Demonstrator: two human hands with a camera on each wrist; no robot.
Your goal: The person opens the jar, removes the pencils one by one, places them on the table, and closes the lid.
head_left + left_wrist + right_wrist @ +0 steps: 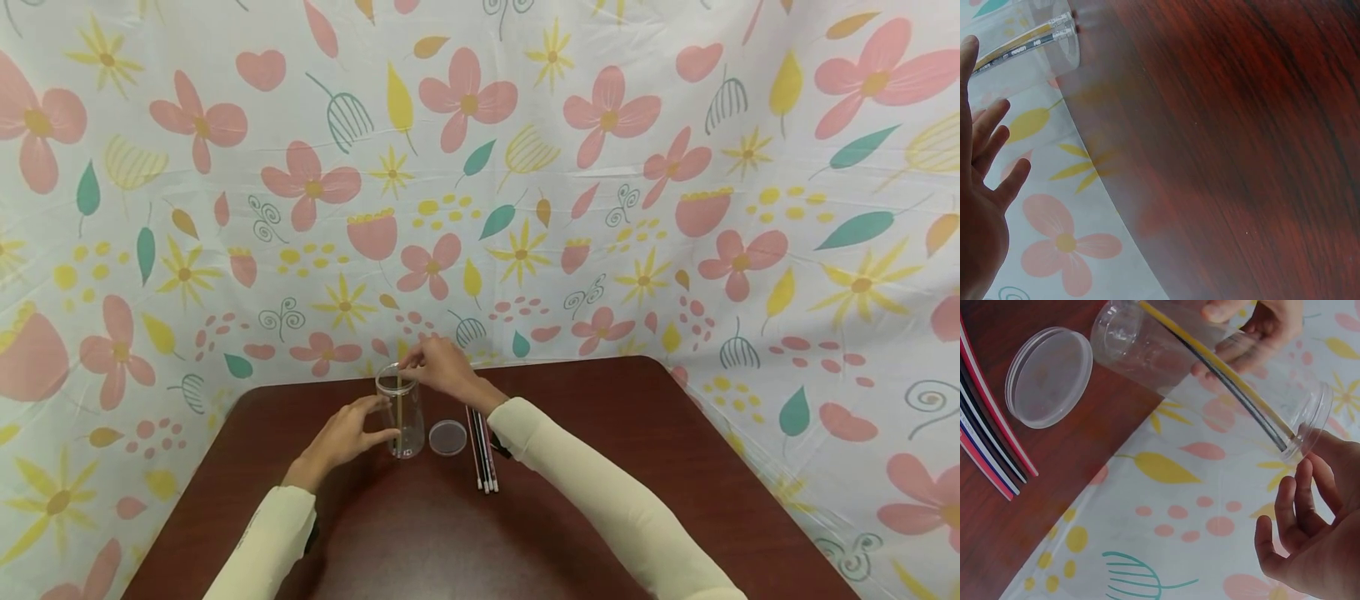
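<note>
A clear plastic jar [409, 425] stands lidless on the table, a yellow pencil [1210, 359] and a black pencil [1244, 400] leaning inside it. Their eraser ends are at its bottom in the left wrist view. My left hand [341, 433] holds the jar's side, thumb in front and fingers behind. At the jar's mouth, my right hand [444, 367] has its fingertips on the upper end of the yellow pencil; the exact contact is partly hidden by the rim. The clear round lid [447, 437] lies just right of the jar.
Several more pencils [486, 467] lie side by side right of the lid, partly under the right forearm. The dark red wooden table [405, 542] ends at a flower-printed cloth [465, 183] behind it and at its sides.
</note>
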